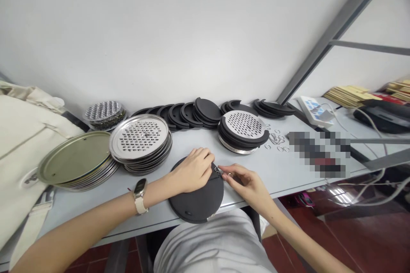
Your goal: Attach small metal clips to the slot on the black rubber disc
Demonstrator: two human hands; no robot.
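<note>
1. Clock centred on the black disc [200,200], 12 toward the wall. Disc is on the worktop [192,140] right in front of the person; its 6 o'clock rim reaches the near edge. Can't tell if the underside rests fully.
2. Left hand [196,169]: laid over the disc's 12 o'clock part, fingers bent, tips toward 2. Thumb hidden, so can't tell whether that grip closes on anything.
3. Right hand [241,179]: just off the rim at 2 o'clock, thumb and index together, grip clamped on a small metal loop [218,169] right at the disc's edge. Can't tell if the loop is hooked through.
4. Disc handling, my read: light, stiff, matte plastic. Not fragile, but smooth enough to skate or swivel. Best hold: palm flat on top, or fingers round the rim at 9 and 3.
5. Loop handling, my read: near weightless, stiff thin wire, slick, easy to drop or twist. Pinch its outer end, fingertips only, leaving the disc-side end free.
6. Around it: loose loops [277,138] at 2; stack topped with a perforated plate [246,124] at 1; row of black trays [176,115] from 11 to 12; grater plates [141,136] at 10–11; olive trays [77,155] at 9–10.
7. Grater plates look thin, rigid, probably sharp on the face. Rim hold only.
</note>
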